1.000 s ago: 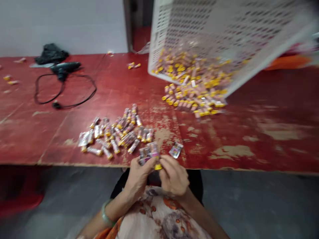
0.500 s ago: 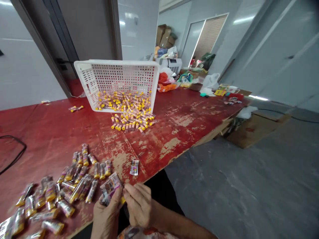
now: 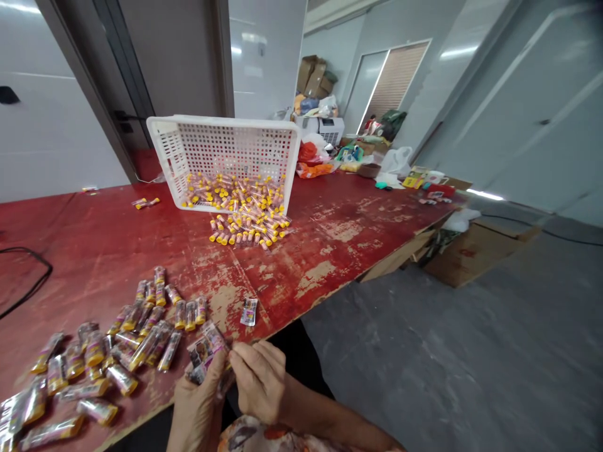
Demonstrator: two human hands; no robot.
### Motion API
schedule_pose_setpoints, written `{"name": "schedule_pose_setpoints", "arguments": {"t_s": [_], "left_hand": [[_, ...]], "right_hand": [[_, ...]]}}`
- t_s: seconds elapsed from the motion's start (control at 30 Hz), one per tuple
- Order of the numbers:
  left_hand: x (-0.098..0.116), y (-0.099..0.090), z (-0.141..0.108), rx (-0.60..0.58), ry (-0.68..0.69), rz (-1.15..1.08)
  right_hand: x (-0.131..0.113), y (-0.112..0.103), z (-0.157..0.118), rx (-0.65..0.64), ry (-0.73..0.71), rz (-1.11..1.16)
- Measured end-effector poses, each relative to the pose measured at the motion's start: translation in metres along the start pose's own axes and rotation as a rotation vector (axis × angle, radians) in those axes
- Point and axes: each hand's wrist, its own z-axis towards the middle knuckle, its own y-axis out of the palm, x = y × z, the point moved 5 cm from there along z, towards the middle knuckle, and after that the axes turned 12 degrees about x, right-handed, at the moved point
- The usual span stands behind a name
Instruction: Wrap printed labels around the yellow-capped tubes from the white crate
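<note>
My left hand point(image 3: 201, 395) is closed around a small stack of printed labels point(image 3: 207, 348), with the thumb pressed on them. My right hand point(image 3: 260, 380) is right beside it, fingertips pinched together at the stack's right edge. Whatever lies between those fingertips is hidden. A single printed label point(image 3: 249, 312) lies on the red table just beyond my hands. To the left is a spread of tubes with printed labels and yellow ends point(image 3: 146, 345), most lying on their sides.
A white plastic basket point(image 3: 235, 141) lies tipped toward me at the back, with many small yellow-capped tubes point(image 3: 247, 232) spilling onto the worn red table point(image 3: 343, 232). A black cable point(image 3: 40, 279) lies at far left. Bags and clutter fill the far end; a cardboard box point(image 3: 464, 254) stands on the floor.
A yellow end that showed between my hands is now out of sight. My right hand stays pinched beside the label stack, and the camera view has shifted slightly.
</note>
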Motion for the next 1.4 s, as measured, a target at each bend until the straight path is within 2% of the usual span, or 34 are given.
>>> {"name": "schedule_pose_setpoints", "arguments": {"t_s": [0.23, 0.37, 0.53, 0.63, 0.73, 0.8, 0.9, 0.97, 1.07, 1.23, 1.4], "left_hand": [[0.010, -0.001, 0.009, 0.009, -0.047, -0.010], [0.006, -0.006, 0.022, 0.030, -0.096, -0.043], [-0.002, -0.010, 0.041, 0.042, -0.166, -0.060], [-0.002, -0.011, 0.047, 0.056, -0.160, -0.064], [0.000, -0.008, 0.046, 0.015, -0.139, -0.060], [0.002, -0.006, 0.048, -0.016, -0.102, -0.115], [0.005, -0.006, 0.052, -0.055, -0.068, -0.163], [0.006, -0.007, 0.052, -0.060, -0.067, -0.161], [0.007, -0.007, 0.049, -0.073, -0.063, -0.150], [0.000, -0.003, 0.046, -0.084, -0.118, -0.129], [-0.006, -0.005, 0.045, -0.046, -0.153, -0.117]], "right_hand": [[0.001, 0.011, -0.002, -0.052, -0.049, 0.039], [-0.002, 0.019, 0.001, -0.016, -0.103, 0.034], [0.002, 0.034, 0.001, -0.058, -0.106, 0.033], [0.005, 0.039, -0.002, -0.049, -0.078, 0.058], [0.005, 0.039, -0.008, -0.068, -0.082, 0.116], [0.007, 0.037, -0.012, -0.024, -0.031, 0.166], [0.018, 0.035, -0.014, 0.040, 0.181, 0.222], [0.024, 0.038, -0.012, 0.009, 0.312, 0.243], [0.027, 0.044, -0.005, -0.058, 0.392, 0.281], [0.029, 0.051, -0.007, -0.043, 0.353, 0.321], [0.024, 0.048, -0.012, 0.011, 0.216, 0.225]]}}
